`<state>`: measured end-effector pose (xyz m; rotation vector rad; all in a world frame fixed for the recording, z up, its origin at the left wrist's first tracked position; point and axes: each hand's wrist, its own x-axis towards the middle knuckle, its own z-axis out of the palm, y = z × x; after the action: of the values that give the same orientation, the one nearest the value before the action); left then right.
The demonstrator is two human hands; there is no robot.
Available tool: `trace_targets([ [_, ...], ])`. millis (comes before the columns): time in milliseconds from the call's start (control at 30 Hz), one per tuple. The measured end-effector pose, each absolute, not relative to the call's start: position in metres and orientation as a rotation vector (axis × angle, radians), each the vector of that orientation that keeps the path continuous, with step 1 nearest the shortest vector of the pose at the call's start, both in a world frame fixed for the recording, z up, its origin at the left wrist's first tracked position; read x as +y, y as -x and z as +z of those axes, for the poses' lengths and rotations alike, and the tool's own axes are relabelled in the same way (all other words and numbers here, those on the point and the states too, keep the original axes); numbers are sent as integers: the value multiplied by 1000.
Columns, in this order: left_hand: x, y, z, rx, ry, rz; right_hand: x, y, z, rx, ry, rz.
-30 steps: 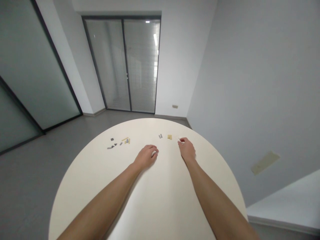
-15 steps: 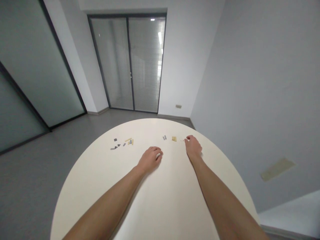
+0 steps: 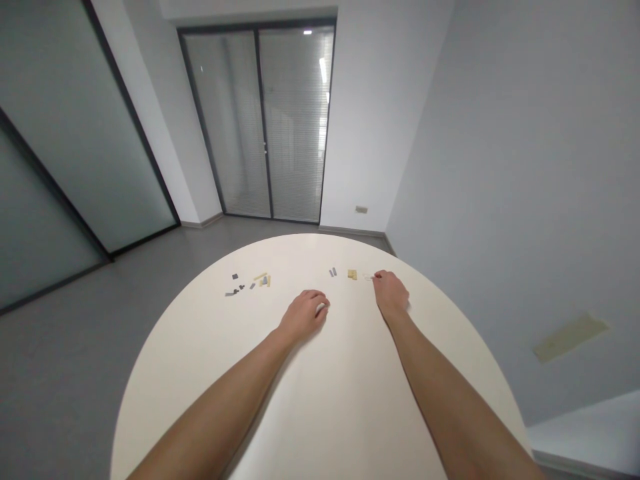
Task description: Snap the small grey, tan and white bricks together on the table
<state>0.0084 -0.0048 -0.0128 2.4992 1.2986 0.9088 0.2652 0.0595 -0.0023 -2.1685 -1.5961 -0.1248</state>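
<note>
Both of my arms reach out over a round cream table [image 3: 320, 400]. My left hand [image 3: 304, 313] rests on the tabletop with its fingers curled around a small white piece I cannot name. My right hand [image 3: 391, 291] lies further right, its fingertips pinched on a tiny pale piece [image 3: 369, 276] at the table surface. Just left of that hand sit a small tan brick [image 3: 353, 275] and a small grey piece [image 3: 333, 272].
A scatter of several small grey and tan pieces [image 3: 250, 283] lies at the table's far left. Beyond the table are a grey floor, glass doors with blinds [image 3: 270, 127], glass panels on the left and a plain wall on the right.
The view has shifted a little, so everything sits slightly further right. My right hand has edged towards the tan brick; my left hand stays curled in place.
</note>
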Motion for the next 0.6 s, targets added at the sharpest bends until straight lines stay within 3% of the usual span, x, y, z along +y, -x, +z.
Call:
trace_targets([
  [600, -1, -10, -13, 1322, -2491, 910, 48, -240, -5, -1879, 2195, -441],
])
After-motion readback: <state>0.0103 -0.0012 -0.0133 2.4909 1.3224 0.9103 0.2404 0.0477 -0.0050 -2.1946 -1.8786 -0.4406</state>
